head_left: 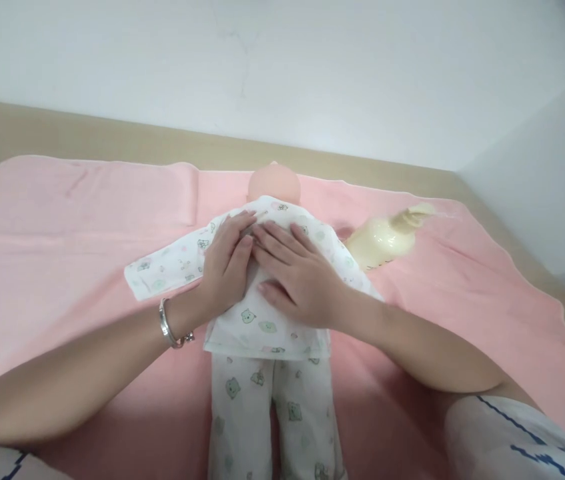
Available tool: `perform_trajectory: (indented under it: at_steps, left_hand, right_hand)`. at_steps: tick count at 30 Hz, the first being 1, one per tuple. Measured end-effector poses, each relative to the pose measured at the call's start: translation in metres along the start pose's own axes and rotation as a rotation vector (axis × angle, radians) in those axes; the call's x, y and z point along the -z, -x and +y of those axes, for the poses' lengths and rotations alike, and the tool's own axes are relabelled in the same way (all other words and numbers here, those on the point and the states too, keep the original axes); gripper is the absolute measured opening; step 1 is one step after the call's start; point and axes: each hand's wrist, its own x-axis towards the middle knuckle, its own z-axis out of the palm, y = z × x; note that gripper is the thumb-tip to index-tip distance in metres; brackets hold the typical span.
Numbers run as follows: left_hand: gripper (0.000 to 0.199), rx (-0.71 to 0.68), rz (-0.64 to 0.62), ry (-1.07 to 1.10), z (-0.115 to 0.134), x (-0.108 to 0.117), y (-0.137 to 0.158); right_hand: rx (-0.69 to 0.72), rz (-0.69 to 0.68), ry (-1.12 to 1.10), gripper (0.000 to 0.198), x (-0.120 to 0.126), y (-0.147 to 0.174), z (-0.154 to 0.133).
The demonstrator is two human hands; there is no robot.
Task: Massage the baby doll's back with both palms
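A baby doll lies on the pink blanket, its bald head [275,183] at the far end. It wears a white long-sleeved shirt [267,337] printed with small green animals, and matching trousers [242,400]. My left hand [229,263] rests flat on the upper left of the shirt, fingers stretched out and a silver bracelet at the wrist. Beside it my right hand [302,273] lies flat across the middle of the shirt, fingers slightly spread. The hands meet near the fingertips, and neither grasps anything. Which way the doll's face points I cannot tell.
A pale yellow pump bottle [379,241] lies on its side by the doll's right-hand sleeve. The pink blanket [462,287] covers a light wooden surface [377,167], with a folded layer at left. A white wall [312,80] stands behind.
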Motion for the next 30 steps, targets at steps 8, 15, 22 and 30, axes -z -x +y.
perform_trajectory:
  at_steps: [8, 15, 22, 30]
  left_hand:
    - [0.032, 0.003, -0.004, 0.002, -0.001, -0.001, 0.001]
    - [0.033, -0.022, -0.009, -0.015, 0.0, 0.0, 0.0]
    - [0.032, -0.069, -0.005, -0.021, -0.005, -0.001, 0.001]
    - [0.032, -0.047, -0.013, -0.031, -0.001, 0.0, 0.001]
  right_hand:
    - [-0.208, 0.034, 0.05, 0.06, 0.001, -0.001, 0.005]
    - [-0.039, 0.063, 0.1, 0.059, 0.0, 0.013, -0.027]
    - [-0.147, -0.027, 0.004, 0.054, 0.005, -0.006, 0.011]
    - [-0.199, 0.019, 0.1, 0.057, 0.005, 0.005, -0.016]
